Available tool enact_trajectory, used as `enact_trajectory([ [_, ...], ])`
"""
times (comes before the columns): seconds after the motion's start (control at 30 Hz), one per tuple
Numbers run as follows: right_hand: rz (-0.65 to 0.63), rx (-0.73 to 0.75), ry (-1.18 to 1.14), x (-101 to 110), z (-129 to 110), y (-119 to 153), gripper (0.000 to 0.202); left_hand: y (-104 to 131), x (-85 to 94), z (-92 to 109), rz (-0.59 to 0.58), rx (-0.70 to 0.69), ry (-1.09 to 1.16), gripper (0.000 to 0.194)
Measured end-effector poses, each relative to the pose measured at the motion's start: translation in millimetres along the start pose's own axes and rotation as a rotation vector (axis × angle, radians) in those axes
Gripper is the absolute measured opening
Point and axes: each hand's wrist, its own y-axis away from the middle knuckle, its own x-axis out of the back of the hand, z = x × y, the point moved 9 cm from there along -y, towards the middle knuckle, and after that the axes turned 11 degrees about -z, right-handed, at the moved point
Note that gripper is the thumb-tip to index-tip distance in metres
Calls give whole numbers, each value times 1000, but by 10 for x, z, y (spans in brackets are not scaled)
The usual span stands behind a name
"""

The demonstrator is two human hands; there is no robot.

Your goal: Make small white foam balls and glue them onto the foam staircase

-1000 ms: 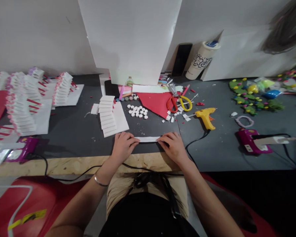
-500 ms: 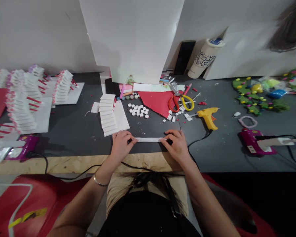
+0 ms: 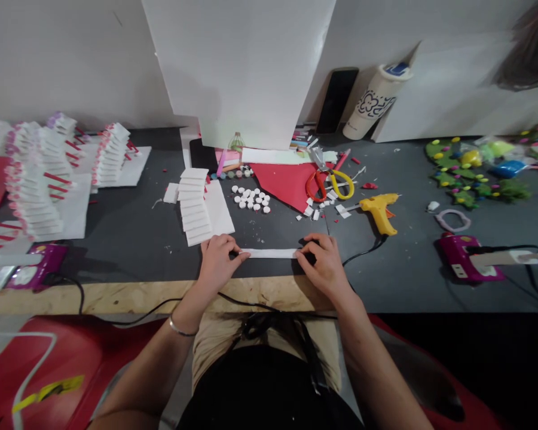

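A narrow white strip (image 3: 272,253), perhaps paper or foam, stretches sideways near the front of the dark tabletop. My left hand (image 3: 219,261) pinches its left end between thumb and fingers. At the opposite end, my right hand (image 3: 323,260) is closed in a pinch on the strip. Just beyond my left hand stands a stepped piece of overlapping white slats (image 3: 195,206) on a white board (image 3: 219,206). Several small white discs (image 3: 251,199) lie past the middle of the strip.
Scissors (image 3: 316,185) rest on red sheet (image 3: 280,182) amid white scraps. A yellow glue gun (image 3: 379,212) lies to the right, its cord running by my right hand. Finished-looking stepped models (image 3: 49,197) and a purple power socket (image 3: 38,266) are left; another socket (image 3: 468,257) is right.
The fingers of my right hand have shifted slightly along the strip's right end. My left hand keeps its pinch, and the whole view has moved a little.
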Motion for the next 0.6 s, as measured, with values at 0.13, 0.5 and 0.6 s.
enact_trajectory([
  [0.13, -8, -4, 10, -21, 19, -2, 19, -7, -7, 3, -19, 13, 2, 22],
  [0.5, 18, -34, -4, -27, 52, -12, 13, 6, 27, 63, -7, -7, -60, 14],
  [0.6, 20, -32, -9, -33, 57, -15, 9, 33, 61, 266, -5, -149, -200, 27],
])
